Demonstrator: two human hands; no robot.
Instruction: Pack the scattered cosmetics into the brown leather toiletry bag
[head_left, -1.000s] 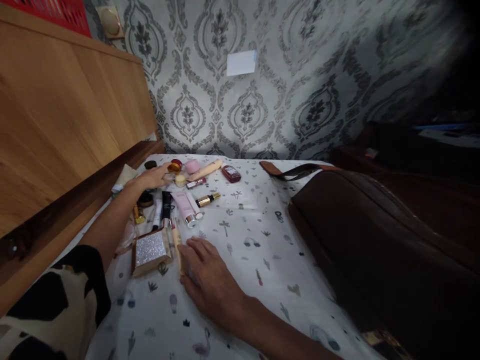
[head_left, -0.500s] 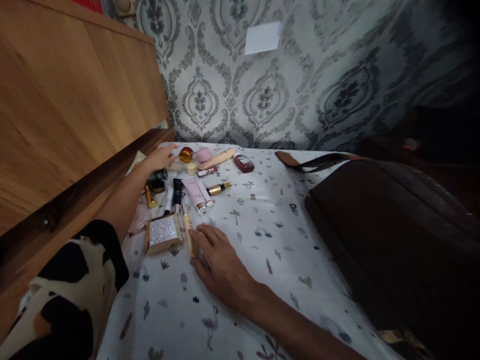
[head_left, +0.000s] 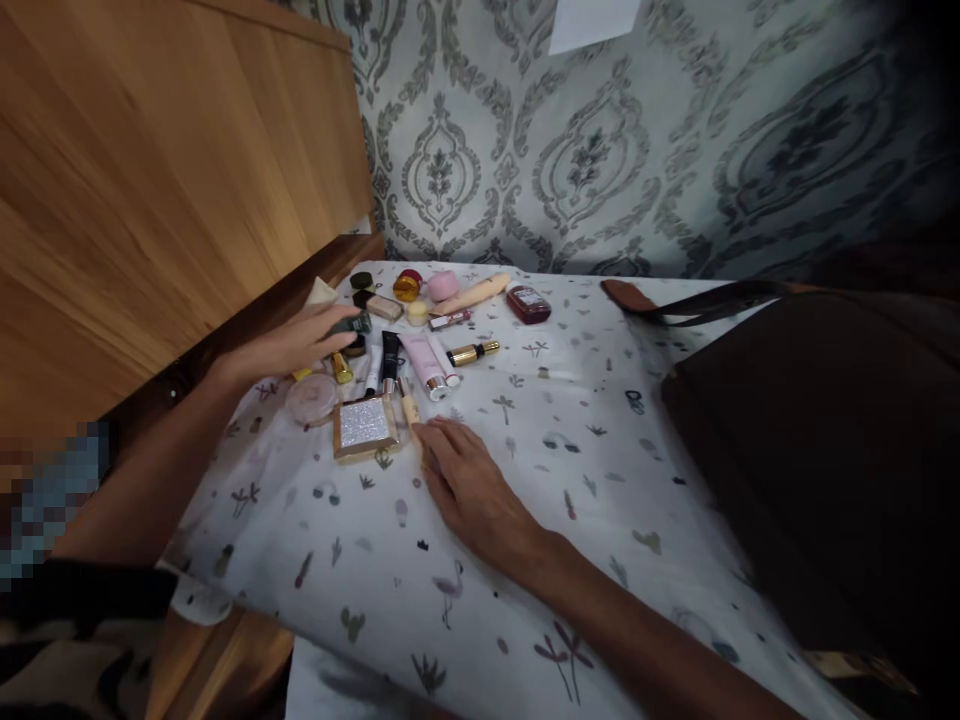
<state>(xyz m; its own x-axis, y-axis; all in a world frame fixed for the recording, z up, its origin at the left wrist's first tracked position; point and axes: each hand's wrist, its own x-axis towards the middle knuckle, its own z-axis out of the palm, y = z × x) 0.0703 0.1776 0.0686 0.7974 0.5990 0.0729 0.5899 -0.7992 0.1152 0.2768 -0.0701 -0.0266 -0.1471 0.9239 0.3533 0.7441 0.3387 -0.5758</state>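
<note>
My left hand [head_left: 296,343] reaches over the left side of a cosmetics cluster, fingers and thumb closed around a small dark green container [head_left: 351,323]. Below it lie a small gold bottle [head_left: 341,367] and a round clear pink case [head_left: 313,400]. At the near side of the cluster, my right hand [head_left: 469,485] grips the lower end of a slim beige tube [head_left: 409,405] lying on the cloth. Left of that tube is a gold compact [head_left: 366,424] with a glittery silver lid. Beyond it lie a black tube [head_left: 390,355] and a pink tube [head_left: 424,362].
Farther back are a gold-and-red jar [head_left: 407,286], a pink jar [head_left: 442,286], a peach tube [head_left: 480,293] and a dark red bottle [head_left: 528,304]. A large dark bag [head_left: 810,450] stands at right. A wooden cabinet [head_left: 187,150] borders the left.
My left hand has drawn back from the far jars toward me, now with the dark green container in its fingers. My right hand stays at the beige tube. The view has shifted.
</note>
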